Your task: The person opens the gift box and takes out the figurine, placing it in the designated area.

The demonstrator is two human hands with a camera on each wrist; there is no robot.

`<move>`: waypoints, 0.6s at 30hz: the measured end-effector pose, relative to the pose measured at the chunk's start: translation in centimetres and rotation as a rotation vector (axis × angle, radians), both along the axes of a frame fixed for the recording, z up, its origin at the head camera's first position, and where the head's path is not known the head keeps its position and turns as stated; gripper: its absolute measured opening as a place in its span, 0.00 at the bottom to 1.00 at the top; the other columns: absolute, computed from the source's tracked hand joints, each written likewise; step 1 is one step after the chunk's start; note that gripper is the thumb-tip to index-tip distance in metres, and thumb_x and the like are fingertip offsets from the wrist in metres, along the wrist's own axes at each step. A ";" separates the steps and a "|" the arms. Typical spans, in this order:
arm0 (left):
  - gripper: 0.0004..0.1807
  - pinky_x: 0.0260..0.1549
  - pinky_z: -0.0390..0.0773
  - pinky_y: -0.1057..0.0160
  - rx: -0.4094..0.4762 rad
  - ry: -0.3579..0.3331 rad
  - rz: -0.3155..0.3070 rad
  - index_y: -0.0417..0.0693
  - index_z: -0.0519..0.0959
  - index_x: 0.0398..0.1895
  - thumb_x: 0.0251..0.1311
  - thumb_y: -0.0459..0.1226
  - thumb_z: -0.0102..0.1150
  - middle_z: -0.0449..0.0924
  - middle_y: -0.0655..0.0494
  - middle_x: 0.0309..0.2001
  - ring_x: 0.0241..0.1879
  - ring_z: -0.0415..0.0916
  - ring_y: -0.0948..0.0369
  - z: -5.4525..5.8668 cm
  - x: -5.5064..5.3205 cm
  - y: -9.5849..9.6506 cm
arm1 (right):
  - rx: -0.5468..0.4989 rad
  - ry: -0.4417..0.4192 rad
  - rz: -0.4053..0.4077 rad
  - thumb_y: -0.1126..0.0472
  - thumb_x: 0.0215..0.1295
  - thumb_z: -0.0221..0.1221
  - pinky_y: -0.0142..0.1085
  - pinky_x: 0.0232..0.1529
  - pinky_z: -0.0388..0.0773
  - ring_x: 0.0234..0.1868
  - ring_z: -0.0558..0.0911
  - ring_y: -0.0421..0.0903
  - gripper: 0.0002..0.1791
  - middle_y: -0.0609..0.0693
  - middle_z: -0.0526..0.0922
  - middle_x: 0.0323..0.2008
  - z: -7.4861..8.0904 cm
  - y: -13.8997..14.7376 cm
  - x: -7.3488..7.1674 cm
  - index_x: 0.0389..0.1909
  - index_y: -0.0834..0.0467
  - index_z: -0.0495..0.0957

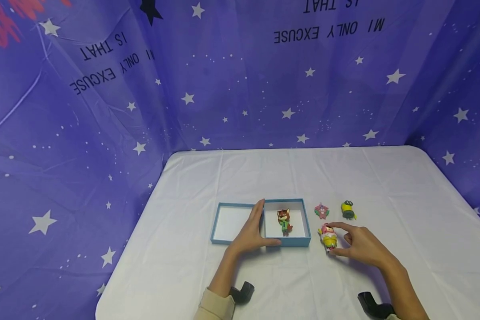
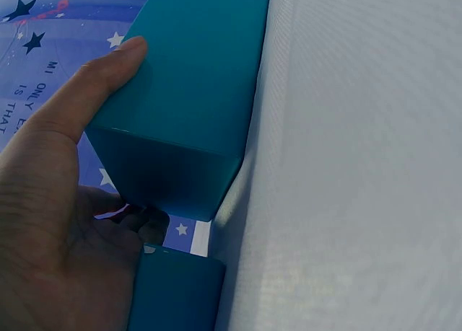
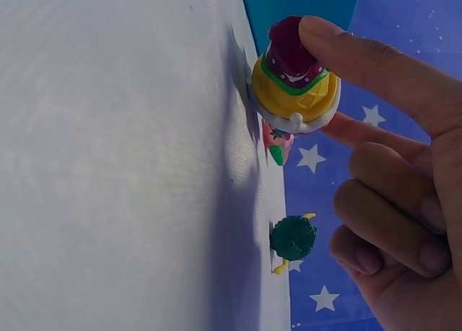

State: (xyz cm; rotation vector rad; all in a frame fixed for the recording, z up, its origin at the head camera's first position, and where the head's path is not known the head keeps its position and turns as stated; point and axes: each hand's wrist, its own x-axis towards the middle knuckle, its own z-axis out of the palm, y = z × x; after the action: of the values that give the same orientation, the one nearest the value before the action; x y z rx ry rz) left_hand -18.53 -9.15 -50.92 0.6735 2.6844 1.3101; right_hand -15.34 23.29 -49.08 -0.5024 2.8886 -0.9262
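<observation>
My left hand grips a blue box, its thumb on the front wall and its fingers along the left side. Inside the box lies a fox figurine in a green shirt. With thumb and index finger, my right hand pinches a pink-and-yellow figurine by its two ends, just right of the box; the other fingers are curled. Whether this figurine touches the table, I cannot tell. Beyond it lie a pink star-shaped figurine and a yellow-and-green goggled figurine.
A shallow blue-rimmed lid or tray with a white inside lies left of the box, partly behind my left hand. All of it rests on a white-covered table. Purple star-patterned curtains enclose the back and sides.
</observation>
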 end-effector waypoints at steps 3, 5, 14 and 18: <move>0.66 0.63 0.54 0.50 0.003 -0.001 -0.001 0.52 0.37 0.73 0.37 0.54 0.73 0.38 0.52 0.73 0.70 0.41 0.55 0.0 0.0 0.0 | 0.000 -0.002 0.003 0.47 0.37 0.74 0.27 0.14 0.51 0.14 0.52 0.33 0.39 0.37 0.55 0.11 0.0 0.0 0.0 0.54 0.54 0.75; 0.66 0.63 0.54 0.50 0.005 -0.005 -0.001 0.52 0.37 0.73 0.37 0.54 0.73 0.38 0.53 0.73 0.70 0.41 0.55 0.0 0.0 0.0 | 0.000 -0.003 0.002 0.46 0.37 0.73 0.27 0.14 0.52 0.13 0.52 0.32 0.39 0.37 0.56 0.10 0.0 0.0 0.1 0.54 0.54 0.75; 0.66 0.63 0.53 0.50 0.008 -0.008 0.000 0.52 0.37 0.73 0.37 0.54 0.73 0.38 0.50 0.73 0.70 0.40 0.55 0.0 -0.1 0.0 | 0.025 -0.021 -0.009 0.47 0.37 0.74 0.27 0.14 0.52 0.13 0.53 0.33 0.39 0.38 0.57 0.10 -0.3 0.2 0.1 0.56 0.52 0.73; 0.66 0.63 0.53 0.50 0.008 -0.008 -0.002 0.53 0.36 0.73 0.37 0.54 0.73 0.37 0.52 0.73 0.70 0.39 0.55 0.0 -0.1 0.0 | 0.020 -0.015 -0.002 0.48 0.38 0.74 0.27 0.14 0.52 0.13 0.53 0.33 0.39 0.38 0.56 0.10 -0.3 0.2 0.1 0.56 0.52 0.73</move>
State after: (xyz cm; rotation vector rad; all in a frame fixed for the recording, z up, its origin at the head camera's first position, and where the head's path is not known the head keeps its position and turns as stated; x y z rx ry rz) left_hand -18.62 -9.14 -50.94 0.6701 2.6728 1.3207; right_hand -15.20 23.49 -49.37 -0.4891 2.8821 -0.8970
